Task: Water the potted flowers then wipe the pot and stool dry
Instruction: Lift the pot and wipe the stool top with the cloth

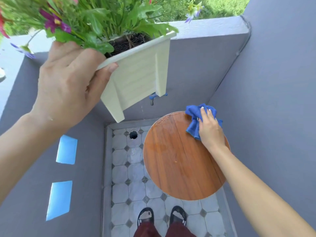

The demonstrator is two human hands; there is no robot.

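Fingers of the right hand [211, 132] lie spread flat on a blue cloth [195, 121], pressing it against the far right edge of the round wooden stool [181, 161]. Most of the seat, toward the person and to the hand's left, lies bare and shows a wet sheen. Up and to the left, the left hand [68, 82] grips the rim of the cream square pot [136, 77], thumb over its edge, holding it tilted in the air, well clear of the stool. Flowers [54, 22] spill above that hand. Below lies a tiled floor [130, 190] between grey walls [273, 100]. No writing is readable anywhere.
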